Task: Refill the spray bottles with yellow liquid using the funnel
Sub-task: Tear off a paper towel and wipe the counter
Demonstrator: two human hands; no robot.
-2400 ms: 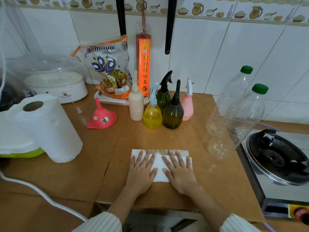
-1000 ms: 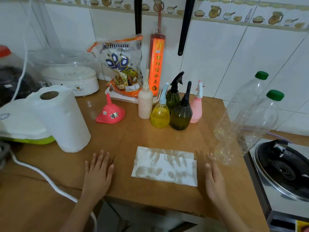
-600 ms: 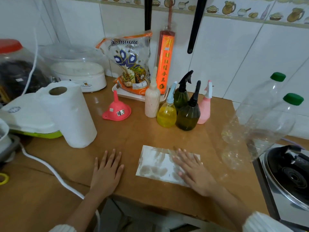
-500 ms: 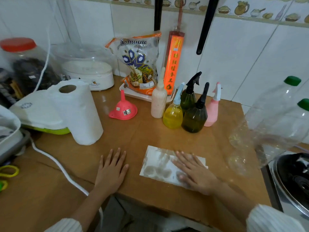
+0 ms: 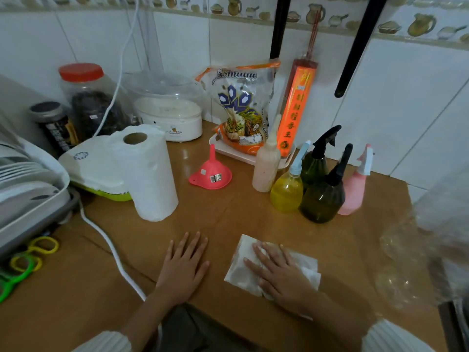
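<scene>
Soft, even indoor light leaves faint shadows and mild sheen on the countertop (image 5: 228, 219). Wide-angle distortion bends the edges, and the clear bottles (image 5: 431, 245) at right blur.

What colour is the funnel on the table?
The funnel is pink, with small stickers on its side; the head view shows it clearly.

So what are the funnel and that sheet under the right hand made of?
Funnel: looks like glossy pink moulded plastic, barcode sticker still stuck on. Sheet: seemingly soft white paper towel, matte, creased at the edges, matching the roll.
</scene>
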